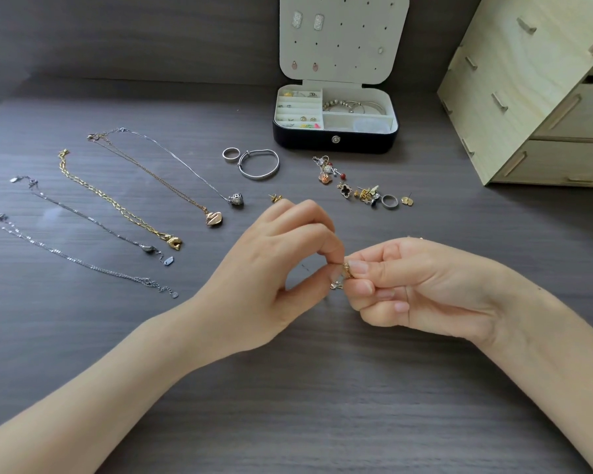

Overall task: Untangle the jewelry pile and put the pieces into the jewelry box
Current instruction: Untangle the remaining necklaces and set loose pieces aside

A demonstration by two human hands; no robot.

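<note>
My left hand [278, 265] and my right hand [415, 285] meet over the middle of the table, both pinching a small gold earring piece [344, 273] between fingertips. The open jewelry box [336, 140] stands at the back, its lid upright with earrings pinned on it. A small pile of earrings and a ring [360, 186] lies in front of the box. A silver bangle [258, 164] and a silver ring [230, 154] lie left of the pile. Several necklaces lie stretched out on the left, among them a gold chain [117, 203].
A wooden drawer unit [534, 90] stands at the back right. One gold stud [275, 198] lies just beyond my left hand. The dark wood-grain table [322, 388] runs to the near edge.
</note>
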